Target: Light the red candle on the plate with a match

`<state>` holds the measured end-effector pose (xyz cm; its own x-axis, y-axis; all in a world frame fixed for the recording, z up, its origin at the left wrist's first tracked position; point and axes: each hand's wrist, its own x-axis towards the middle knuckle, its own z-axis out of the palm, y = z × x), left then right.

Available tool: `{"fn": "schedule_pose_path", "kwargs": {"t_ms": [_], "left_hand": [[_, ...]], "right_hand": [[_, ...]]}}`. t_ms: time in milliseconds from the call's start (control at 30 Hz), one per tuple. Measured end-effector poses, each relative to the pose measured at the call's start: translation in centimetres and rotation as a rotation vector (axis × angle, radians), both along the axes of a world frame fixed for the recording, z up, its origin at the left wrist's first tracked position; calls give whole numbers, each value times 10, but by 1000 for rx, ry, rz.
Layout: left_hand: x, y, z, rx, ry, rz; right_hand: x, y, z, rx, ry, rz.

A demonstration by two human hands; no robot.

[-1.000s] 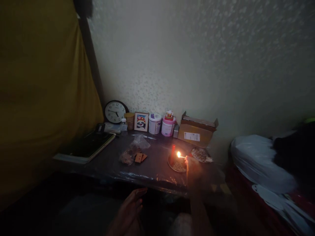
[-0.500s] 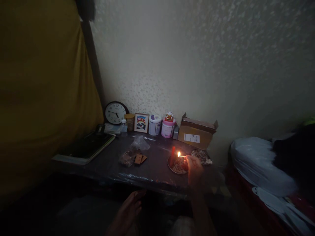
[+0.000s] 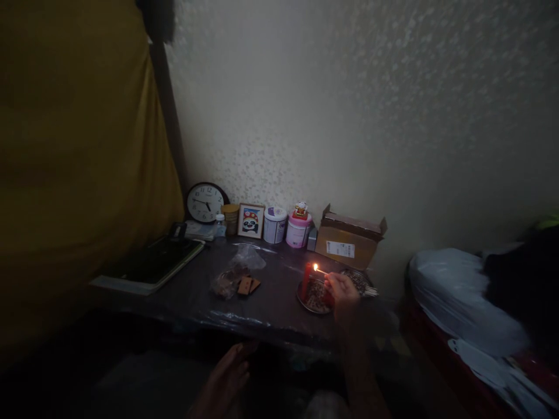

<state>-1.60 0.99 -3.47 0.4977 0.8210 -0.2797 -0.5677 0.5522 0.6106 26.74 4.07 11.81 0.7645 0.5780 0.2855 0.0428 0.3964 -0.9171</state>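
My right hand (image 3: 343, 291) pinches a burning match (image 3: 320, 270) over a round metal plate (image 3: 315, 312). The flame stands just right of the top of a red candle (image 3: 307, 280), a small gap between them. The candle is upright on the plate, among small loose bits; another red piece lies partly behind my hand. Below the table's front edge, my left hand (image 3: 229, 372) is in shadow with its fingers curled. Something dark may be at its fingertips, too dim to name.
A second plate (image 3: 354, 279) with light sticks at its edge lies behind my right hand. Brown blocks (image 3: 245, 285) and a clear plastic bag (image 3: 250, 258) lie mid-table. A cardboard box (image 3: 349, 238), tins (image 3: 275, 227), a picture frame (image 3: 251, 222) and a clock (image 3: 204, 202) line the wall.
The match flame has shrunk and moved slightly left, closer to the candle top. My right hand has shifted a little left with it. My left hand has hardly moved.
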Motion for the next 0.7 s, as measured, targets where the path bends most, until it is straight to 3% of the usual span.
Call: {"fn": "schedule_pose_path", "kwargs": {"t_ms": [367, 700], "left_hand": [[-2, 4, -19, -8, -54, -8], [1, 2, -7, -23, -45, 21]], "right_hand": [[5, 20, 7, -3, -32, -27], [1, 29, 5, -29, -60, -42]]}}
